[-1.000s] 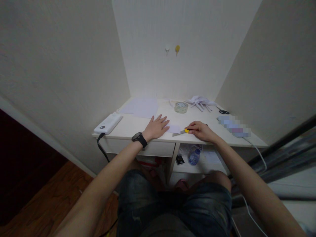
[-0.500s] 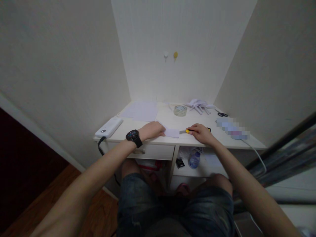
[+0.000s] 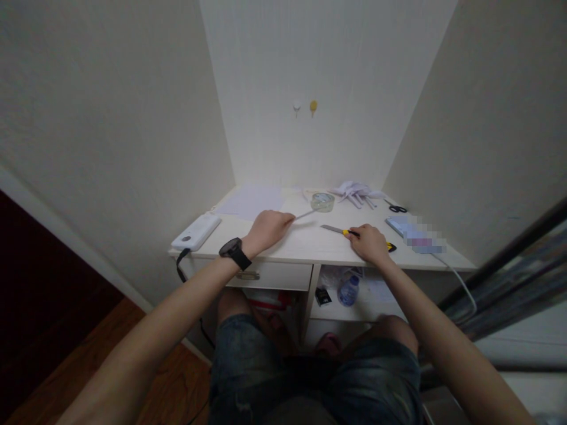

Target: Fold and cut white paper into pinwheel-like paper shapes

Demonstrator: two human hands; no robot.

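Head view: over the counter (image 3: 237,233), the left hand (image 3: 272,228) pinches a paper piece (image 3: 307,213) nearly edge-on; the right hand (image 3: 368,241), apart from it, grips a yellow-and-black knife (image 3: 346,232).

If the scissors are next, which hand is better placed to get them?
Probably the right hand: it is nearer the scissors, though it would have to put down the knife first. The left hand is farther away and holds a piece of paper, seen edge-on.
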